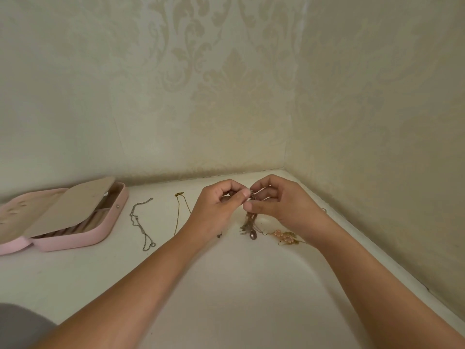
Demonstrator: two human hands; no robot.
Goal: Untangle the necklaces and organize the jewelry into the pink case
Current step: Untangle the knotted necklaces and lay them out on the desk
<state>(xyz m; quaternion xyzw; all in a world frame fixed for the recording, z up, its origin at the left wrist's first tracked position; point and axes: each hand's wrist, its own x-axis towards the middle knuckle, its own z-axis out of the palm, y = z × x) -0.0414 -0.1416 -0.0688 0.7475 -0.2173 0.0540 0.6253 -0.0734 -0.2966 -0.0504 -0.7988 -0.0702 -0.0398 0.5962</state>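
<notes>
My left hand and my right hand meet above the white table and both pinch a tangled bunch of necklaces. The tangle hangs down between them, with a dark pendant at its lower end. A silver chain and a thin gold chain lie stretched out on the table to the left of my hands. The pink case stands open at the far left, its beige inner flap raised over the compartments.
A piece with pink flowers and gold leaves lies on the table under my right wrist. Patterned walls meet in a corner just behind my hands, and the right wall runs close along the table. A grey shape shows at the bottom left.
</notes>
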